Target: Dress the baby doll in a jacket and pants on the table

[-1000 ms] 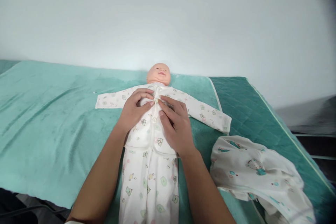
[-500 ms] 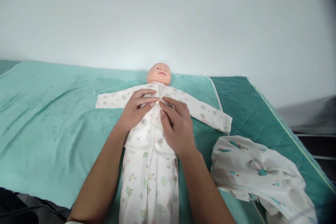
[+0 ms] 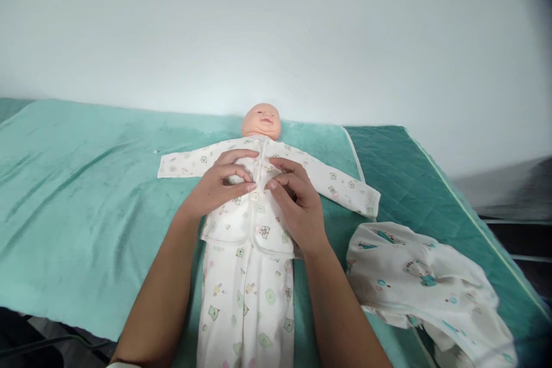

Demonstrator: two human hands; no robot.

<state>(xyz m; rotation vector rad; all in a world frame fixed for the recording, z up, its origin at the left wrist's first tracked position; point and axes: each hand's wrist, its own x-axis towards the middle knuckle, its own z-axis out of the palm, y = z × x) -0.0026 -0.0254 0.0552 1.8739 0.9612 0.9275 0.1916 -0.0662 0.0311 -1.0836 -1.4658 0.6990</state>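
Observation:
A baby doll [image 3: 261,121] lies on its back, dressed in a white printed baby jacket [image 3: 269,221] with both sleeves spread outward. Matching trousers [image 3: 245,310] extend below the jacket hem. My left hand [image 3: 222,181] rests at the chest, thumb and index finger closing on the jacket's front edge. Across the opening, my right hand [image 3: 297,201] pinches the other front edge between thumb and forefinger. A pale button [image 3: 255,196] shows just below my fingertips, and another button [image 3: 257,164] shows higher up. The fabric inside each pinch is mostly hidden.
A light green blanket [image 3: 86,195] lies under the doll, over a darker green quilted cover [image 3: 388,167]. Crumpled white printed baby clothing [image 3: 431,282] lies to the right. Behind stands a pale wall [image 3: 259,29]. A dark cable [image 3: 56,340] runs at lower left.
Both hands have moved slightly down the jacket front and a little apart. The upper button, previously between the fingertips, is now uncovered. The doll has stayed in place.

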